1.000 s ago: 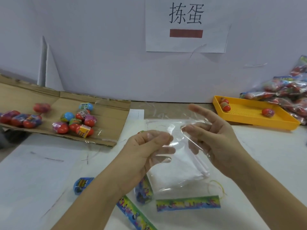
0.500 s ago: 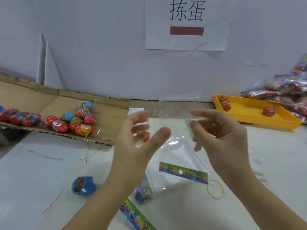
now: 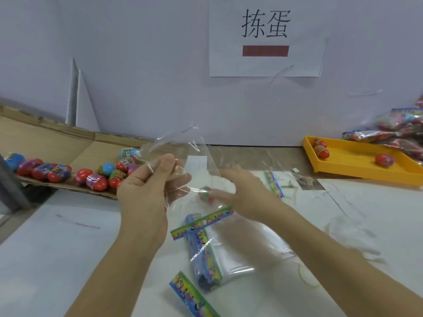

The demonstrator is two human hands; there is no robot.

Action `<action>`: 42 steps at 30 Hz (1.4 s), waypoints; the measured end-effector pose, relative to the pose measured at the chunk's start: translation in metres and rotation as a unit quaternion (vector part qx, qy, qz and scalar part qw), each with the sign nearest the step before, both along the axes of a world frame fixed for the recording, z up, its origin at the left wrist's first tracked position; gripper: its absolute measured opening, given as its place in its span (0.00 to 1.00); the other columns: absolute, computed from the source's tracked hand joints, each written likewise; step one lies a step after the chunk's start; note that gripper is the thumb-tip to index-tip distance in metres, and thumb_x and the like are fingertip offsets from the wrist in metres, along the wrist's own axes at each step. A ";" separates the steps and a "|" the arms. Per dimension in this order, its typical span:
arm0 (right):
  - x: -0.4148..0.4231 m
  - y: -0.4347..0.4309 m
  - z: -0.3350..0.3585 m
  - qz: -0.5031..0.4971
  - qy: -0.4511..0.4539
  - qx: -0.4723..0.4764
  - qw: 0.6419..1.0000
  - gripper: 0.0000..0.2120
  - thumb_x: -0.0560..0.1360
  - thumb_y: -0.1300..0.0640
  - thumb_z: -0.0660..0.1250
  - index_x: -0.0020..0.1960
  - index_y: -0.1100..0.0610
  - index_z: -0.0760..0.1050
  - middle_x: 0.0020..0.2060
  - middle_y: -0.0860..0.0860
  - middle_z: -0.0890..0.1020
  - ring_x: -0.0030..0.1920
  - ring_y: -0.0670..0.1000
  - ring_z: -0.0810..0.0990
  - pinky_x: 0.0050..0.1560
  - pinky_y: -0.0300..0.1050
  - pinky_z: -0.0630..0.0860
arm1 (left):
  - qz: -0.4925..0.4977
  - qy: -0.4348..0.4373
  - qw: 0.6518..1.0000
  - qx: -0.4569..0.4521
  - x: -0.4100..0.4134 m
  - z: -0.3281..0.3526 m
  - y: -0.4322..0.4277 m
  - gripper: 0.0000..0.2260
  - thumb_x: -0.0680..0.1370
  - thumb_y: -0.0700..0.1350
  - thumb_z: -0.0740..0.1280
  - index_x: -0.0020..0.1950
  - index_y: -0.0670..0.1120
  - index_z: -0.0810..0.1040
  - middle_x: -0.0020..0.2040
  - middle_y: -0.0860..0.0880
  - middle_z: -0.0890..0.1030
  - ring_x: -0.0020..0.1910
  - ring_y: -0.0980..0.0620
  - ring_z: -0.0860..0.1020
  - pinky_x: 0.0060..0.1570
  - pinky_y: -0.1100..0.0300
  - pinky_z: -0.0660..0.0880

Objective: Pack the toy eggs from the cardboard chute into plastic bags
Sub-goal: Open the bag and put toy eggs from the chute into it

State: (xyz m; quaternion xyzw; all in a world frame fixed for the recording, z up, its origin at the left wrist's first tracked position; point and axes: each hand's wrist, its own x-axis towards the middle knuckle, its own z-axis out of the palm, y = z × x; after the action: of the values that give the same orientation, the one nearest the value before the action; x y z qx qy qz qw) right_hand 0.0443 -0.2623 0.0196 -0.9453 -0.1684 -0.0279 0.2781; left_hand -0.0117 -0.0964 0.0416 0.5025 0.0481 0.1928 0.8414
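Note:
My left hand [image 3: 146, 191] pinches the upper edge of a clear plastic bag [image 3: 194, 170] between thumb and fingers and holds it up over the table. The bag's colourful header strip [image 3: 202, 223] hangs at its lower end. My right hand [image 3: 242, 191] is blurred, with fingers stretched left against the bag. A small toy egg [image 3: 206, 195] shows through the plastic by those fingertips; I cannot tell whether they touch it. Several red, blue and pink toy eggs [image 3: 96, 179] lie on the cardboard chute [image 3: 68, 145] at the left.
A stack of flat bags [image 3: 229, 255] with colourful strips lies under my hands. A yellow rubber band [image 3: 306, 277] lies to its right. At the far right stands a yellow tray [image 3: 366, 170] with three eggs, filled bags [image 3: 400, 131] piled behind it. A wall closes the back.
My left hand has closed on the bag's edge and raised it, so the strip end now hangs lower. My right hand has dropped and moved left to the bag.

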 end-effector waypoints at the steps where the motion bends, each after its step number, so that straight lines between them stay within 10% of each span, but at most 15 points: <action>1: 0.004 0.007 -0.006 0.008 0.008 -0.057 0.998 0.21 0.76 0.41 0.64 0.68 0.42 0.70 0.61 0.48 0.77 0.62 0.50 0.72 0.61 0.47 0.62 | -0.006 0.004 1.000 0.013 0.000 0.001 0.001 0.02 0.71 0.43 0.71 0.41 0.46 0.82 0.31 0.53 0.83 0.26 0.58 0.80 0.25 0.67 0.74; 4: 0.011 0.022 -0.016 -0.003 -0.039 -0.063 0.997 0.12 0.76 0.45 0.64 0.59 0.44 0.77 0.47 0.44 0.81 0.54 0.48 0.77 0.50 0.45 0.56 | -0.022 0.013 0.998 0.056 0.002 -0.003 0.003 0.14 0.64 0.45 0.74 0.49 0.46 0.82 0.34 0.51 0.85 0.28 0.56 0.81 0.26 0.66 0.75; 9: 0.015 0.006 0.008 -0.103 -0.107 0.329 0.933 0.11 0.74 0.56 0.70 0.56 0.46 0.80 0.47 0.50 0.82 0.44 0.48 0.77 0.50 0.43 0.73 | -0.027 0.009 0.995 0.099 0.000 -0.004 -0.001 0.18 0.62 0.45 0.75 0.51 0.48 0.81 0.38 0.48 0.86 0.31 0.52 0.83 0.28 0.65 0.77; 13: -0.008 -0.013 0.063 0.053 -0.092 0.463 0.880 0.14 0.68 0.47 0.72 0.54 0.42 0.78 0.43 0.47 0.83 0.41 0.44 0.80 0.44 0.37 0.76 | -0.030 -0.005 0.988 0.151 -0.004 -0.003 -0.005 0.20 0.63 0.44 0.75 0.55 0.50 0.79 0.39 0.49 0.86 0.32 0.51 0.84 0.28 0.65 0.77; 22: -0.039 -0.008 0.095 0.067 -0.211 0.021 0.975 0.19 0.73 0.38 0.57 0.60 0.41 0.77 0.44 0.36 0.78 0.50 0.40 0.73 0.56 0.39 0.60 | -0.043 -0.069 0.977 0.197 -0.010 -0.002 -0.015 0.29 0.61 0.46 0.75 0.63 0.52 0.75 0.42 0.52 0.86 0.34 0.52 0.84 0.30 0.65 0.78; 36: -0.041 -0.002 0.089 0.100 -0.182 0.027 0.978 0.06 0.68 0.36 0.61 0.43 0.34 0.72 0.40 0.30 0.78 0.53 0.32 0.69 0.56 0.41 0.53 | -0.094 -0.159 0.957 0.223 -0.010 -0.007 -0.013 0.39 0.65 0.47 0.79 0.70 0.62 0.64 0.57 0.52 0.84 0.50 0.52 0.84 0.44 0.63 0.80; 42: -0.040 -0.002 0.082 0.091 -0.184 0.019 0.978 0.11 0.67 0.35 0.60 0.46 0.34 0.78 0.54 0.36 0.67 0.58 0.38 0.59 0.61 0.41 0.49 | -0.065 -0.193 0.953 0.223 -0.007 -0.013 -0.013 0.39 0.67 0.45 0.76 0.71 0.67 0.60 0.58 0.53 0.83 0.55 0.55 0.82 0.54 0.63 0.77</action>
State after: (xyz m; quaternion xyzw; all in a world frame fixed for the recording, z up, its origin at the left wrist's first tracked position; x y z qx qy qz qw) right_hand 0.0045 -0.2638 0.1016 -0.8992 -0.3017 -0.1793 0.2611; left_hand -0.0189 -0.1094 0.0287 0.6328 -0.1925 0.2372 0.7116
